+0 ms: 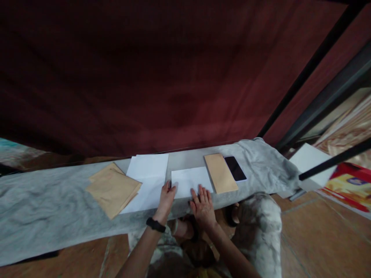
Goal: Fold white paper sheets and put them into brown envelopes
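Observation:
A folded-looking white sheet of paper (189, 178) lies flat on the grey cloth in front of me. My left hand (166, 199), with a black band on its wrist, rests at the sheet's left edge; thumb and index finger are apart, the thumb touching the lower left corner. Flat on the sheet's lower right part lies my right hand (203, 208), its fingers stretched out. To the left is a stack of larger white paper (149, 166), partly covered by several brown envelopes (114, 189). Another brown envelope stack (220, 173) sits just right of the sheet.
A dark-screened phone (235, 168) lies beside the right envelope stack. Grey cloth (43, 204) covers the narrow bench. Behind it hangs a dark red curtain (179, 96). Black metal bars (304, 77), a white box (310, 164) and a red package (352, 185) are at right.

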Demonstrator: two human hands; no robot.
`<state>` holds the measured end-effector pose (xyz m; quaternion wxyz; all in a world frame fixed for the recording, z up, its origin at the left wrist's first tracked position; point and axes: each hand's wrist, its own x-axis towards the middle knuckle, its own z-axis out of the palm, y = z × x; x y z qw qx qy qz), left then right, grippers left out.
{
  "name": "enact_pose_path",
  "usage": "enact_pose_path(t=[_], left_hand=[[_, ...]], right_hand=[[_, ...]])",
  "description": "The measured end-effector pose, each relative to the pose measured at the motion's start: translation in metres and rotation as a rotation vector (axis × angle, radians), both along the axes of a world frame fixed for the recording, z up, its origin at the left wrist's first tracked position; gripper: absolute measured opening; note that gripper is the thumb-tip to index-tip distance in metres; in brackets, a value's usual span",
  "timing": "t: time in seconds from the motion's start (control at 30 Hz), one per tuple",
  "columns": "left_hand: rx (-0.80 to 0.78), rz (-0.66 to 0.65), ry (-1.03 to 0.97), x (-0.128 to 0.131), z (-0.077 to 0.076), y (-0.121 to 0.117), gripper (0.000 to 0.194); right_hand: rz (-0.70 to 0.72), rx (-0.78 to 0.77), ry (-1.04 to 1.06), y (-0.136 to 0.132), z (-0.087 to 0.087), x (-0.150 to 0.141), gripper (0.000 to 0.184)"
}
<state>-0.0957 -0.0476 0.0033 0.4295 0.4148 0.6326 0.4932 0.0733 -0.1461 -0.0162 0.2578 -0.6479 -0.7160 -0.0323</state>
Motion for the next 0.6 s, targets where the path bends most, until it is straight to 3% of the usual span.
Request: enact_pose_path(t=[0.2, 0.37, 0.47, 0.6], left_hand=[[-0.143, 0.013, -0.17, 0.0, 0.016, -0.004, 0.042], [-0.174, -0.039, -0.242, 0.006, 0.034, -0.015, 0.037], [-0.16, -0.098, -0.269, 0.009, 0.049, -0.015, 0.038], [-0.095, -0.197, -0.34, 0.011, 0.07, -0.013, 0.045]], right_hand=[[-0.008, 0.019, -0.038, -0.001, -0.002, 0.0, 0.056], [-0.007, -0.013, -0.02, 0.003, 0.001, 0.0, 0.058], [-0.007, -0.064, 0.009, 0.013, 0.017, -0.003, 0.059], [0.01, -0.087, 0.225, 0.033, 0.055, -0.001, 0.059]])
